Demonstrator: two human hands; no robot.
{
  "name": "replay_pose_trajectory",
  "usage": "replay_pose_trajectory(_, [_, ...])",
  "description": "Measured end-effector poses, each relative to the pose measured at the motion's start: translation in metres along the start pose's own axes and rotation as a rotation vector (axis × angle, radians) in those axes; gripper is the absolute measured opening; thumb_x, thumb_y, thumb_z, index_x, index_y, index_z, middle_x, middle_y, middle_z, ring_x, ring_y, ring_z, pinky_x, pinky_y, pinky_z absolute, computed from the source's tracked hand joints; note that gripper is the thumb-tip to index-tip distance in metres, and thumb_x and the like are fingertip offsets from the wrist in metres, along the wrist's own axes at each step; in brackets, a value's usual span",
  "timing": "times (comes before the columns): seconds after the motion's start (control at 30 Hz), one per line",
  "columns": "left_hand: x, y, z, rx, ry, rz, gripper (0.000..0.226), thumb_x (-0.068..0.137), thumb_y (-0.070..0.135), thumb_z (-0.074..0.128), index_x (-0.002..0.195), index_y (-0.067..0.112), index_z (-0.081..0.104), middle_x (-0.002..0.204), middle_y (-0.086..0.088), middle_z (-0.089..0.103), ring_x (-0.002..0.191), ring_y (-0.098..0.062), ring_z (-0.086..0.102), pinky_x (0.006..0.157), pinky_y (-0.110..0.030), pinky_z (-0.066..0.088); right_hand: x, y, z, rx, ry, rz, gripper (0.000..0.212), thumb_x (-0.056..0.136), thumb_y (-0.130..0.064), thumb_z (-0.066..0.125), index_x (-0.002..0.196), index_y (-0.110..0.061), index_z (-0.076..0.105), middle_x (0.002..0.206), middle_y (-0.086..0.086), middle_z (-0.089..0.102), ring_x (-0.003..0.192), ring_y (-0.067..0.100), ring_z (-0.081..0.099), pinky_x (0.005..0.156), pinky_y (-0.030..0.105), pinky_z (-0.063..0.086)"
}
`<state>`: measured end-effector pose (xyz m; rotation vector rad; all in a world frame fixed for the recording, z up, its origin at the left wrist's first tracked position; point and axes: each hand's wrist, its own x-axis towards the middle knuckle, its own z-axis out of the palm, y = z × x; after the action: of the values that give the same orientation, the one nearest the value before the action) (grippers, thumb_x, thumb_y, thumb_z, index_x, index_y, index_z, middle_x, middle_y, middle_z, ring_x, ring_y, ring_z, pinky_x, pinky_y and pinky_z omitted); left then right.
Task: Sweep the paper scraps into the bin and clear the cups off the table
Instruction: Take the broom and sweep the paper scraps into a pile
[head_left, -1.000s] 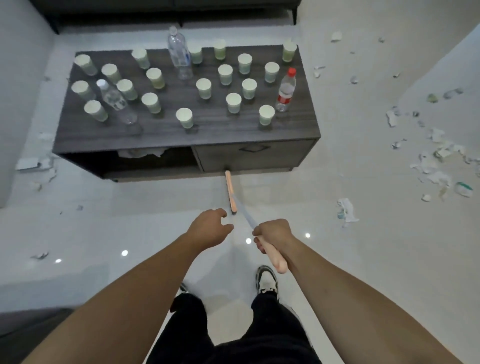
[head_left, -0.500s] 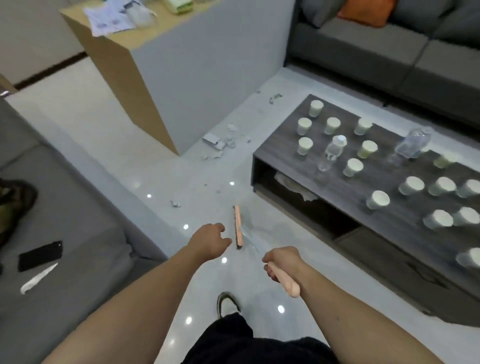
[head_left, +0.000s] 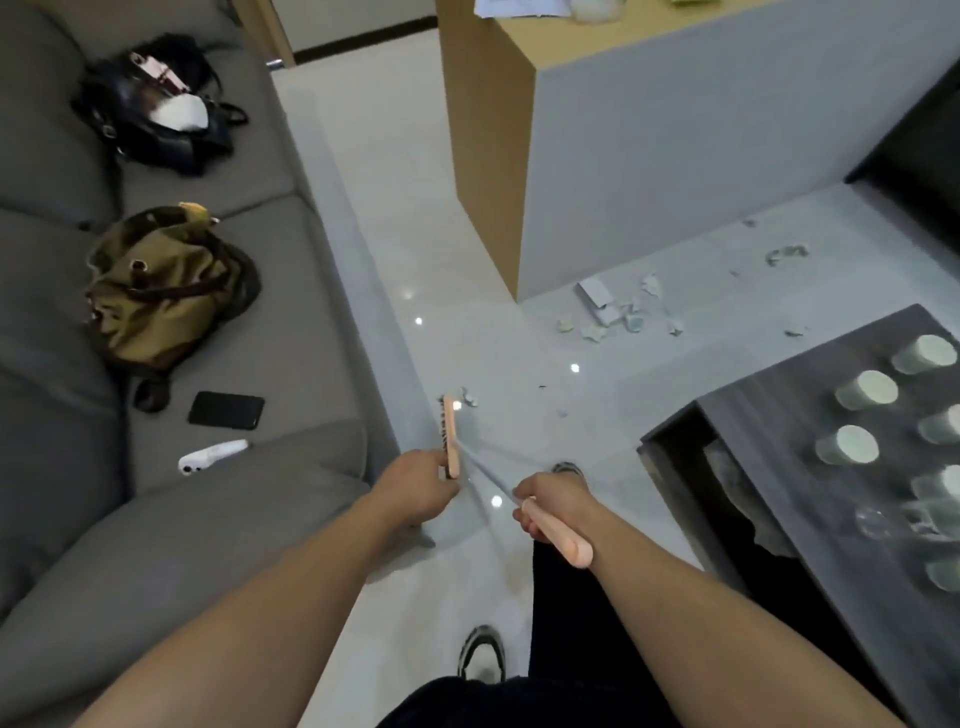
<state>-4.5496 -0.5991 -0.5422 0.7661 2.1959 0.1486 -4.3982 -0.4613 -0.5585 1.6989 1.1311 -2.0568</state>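
Note:
My right hand (head_left: 550, 506) grips the pink handle of a broom (head_left: 558, 538). Its grey shaft runs down to the pink broom head (head_left: 450, 435) on the white floor, beside the sofa's base. My left hand (head_left: 418, 486) is loosely curled just left of the shaft; whether it touches the broom I cannot tell. One paper scrap (head_left: 469, 397) lies right by the broom head. A cluster of paper scraps (head_left: 613, 312) lies farther off at the foot of the counter. Several pale green paper cups (head_left: 866, 391) stand on the dark wooden table (head_left: 779, 415) at the right.
A grey sofa (head_left: 156, 519) fills the left, carrying an olive bag (head_left: 161, 291), a black bag (head_left: 150, 104), a black phone (head_left: 226, 410) and a small white object (head_left: 213, 454). A tall wood-and-grey counter (head_left: 649, 156) stands ahead. My shoes (head_left: 483, 652) are below.
The view has swung left from the table to the sofa and counter. The broom head has travelled with it, from the table's front to the floor beside the sofa.

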Motion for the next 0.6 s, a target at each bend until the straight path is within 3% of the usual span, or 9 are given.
replay_pose_trajectory(0.13, [0.068, 0.006, -0.034, 0.031, 0.002, -0.114, 0.055, 0.092, 0.043, 0.054, 0.138, 0.013, 0.049, 0.137, -0.01, 0.053, 0.126, -0.025, 0.048, 0.099, -0.032, 0.04, 0.059, -0.069, -0.001, -0.059, -0.058, 0.039, 0.016, 0.084, 0.0, 0.06, 0.095, 0.011, 0.059, 0.073, 0.022, 0.058, 0.036, 0.02, 0.05, 0.039, 0.023, 0.038])
replay_pose_trajectory(0.27, [0.135, 0.042, -0.06, 0.045, -0.08, -0.199, 0.057, 0.091, 0.044, 0.056, 0.139, 0.015, 0.048, 0.139, -0.01, 0.052, 0.126, -0.026, 0.048, 0.102, -0.035, 0.041, 0.107, -0.141, -0.039, -0.103, -0.031, 0.107, 0.013, 0.087, -0.002, 0.059, 0.085, 0.01, 0.061, 0.068, 0.021, 0.06, 0.037, 0.021, 0.05, 0.037, 0.022, 0.038])
replay_pose_trajectory(0.43, [0.228, 0.129, -0.09, 0.069, -0.102, -0.104, 0.055, 0.093, 0.045, 0.054, 0.139, 0.016, 0.047, 0.137, -0.01, 0.053, 0.123, -0.026, 0.05, 0.096, -0.032, 0.04, 0.143, -0.223, -0.128, -0.165, 0.063, 0.133, 0.016, 0.083, -0.004, 0.064, 0.084, 0.011, 0.068, 0.074, 0.027, 0.07, 0.045, 0.025, 0.056, 0.045, 0.027, 0.045])
replay_pose_trajectory(0.6, [0.294, 0.216, -0.114, 0.078, -0.117, 0.07, 0.052, 0.091, 0.045, 0.056, 0.137, 0.021, 0.049, 0.137, -0.005, 0.053, 0.123, -0.023, 0.049, 0.091, -0.032, 0.04, 0.144, -0.273, -0.203, -0.186, 0.205, 0.135, 0.015, 0.083, -0.001, 0.065, 0.089, 0.011, 0.061, 0.064, 0.023, 0.063, 0.034, 0.022, 0.052, 0.036, 0.021, 0.04])
